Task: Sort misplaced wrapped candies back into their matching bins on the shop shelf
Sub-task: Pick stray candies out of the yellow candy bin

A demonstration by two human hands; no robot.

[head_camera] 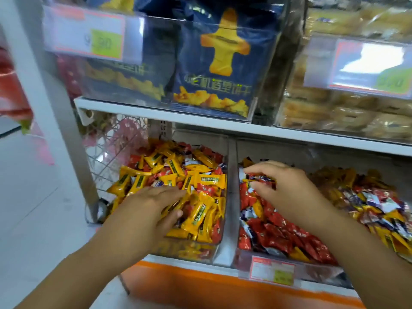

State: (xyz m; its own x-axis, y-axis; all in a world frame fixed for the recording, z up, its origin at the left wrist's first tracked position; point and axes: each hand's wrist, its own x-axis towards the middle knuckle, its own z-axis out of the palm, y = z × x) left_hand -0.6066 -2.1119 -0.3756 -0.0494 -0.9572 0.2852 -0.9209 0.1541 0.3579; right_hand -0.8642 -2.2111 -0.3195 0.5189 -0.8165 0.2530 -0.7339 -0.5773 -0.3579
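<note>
Two clear bins sit side by side on the lower shelf. The left bin [219, 243] holds mostly yellow wrapped candies [200, 214] with some red ones mixed in. The right bin [238, 150] holds mostly red wrapped candies [278, 230] with yellow and blue-white ones among them. My left hand [151, 206] lies flat, fingers extended, on the yellow candies in the left bin. My right hand [283, 186] hovers over the back left of the right bin, its fingers curled round a small bunch of candies [259, 178], red, yellow and blue.
A grey divider [231, 186] separates the bins. The white upper shelf [200, 121] carries dark blue biscuit bags [214, 70] and clear tubs of pastries [334, 112] close overhead. A price tag [270, 272] hangs on the right bin's front. A wire basket [111, 152] stands at left.
</note>
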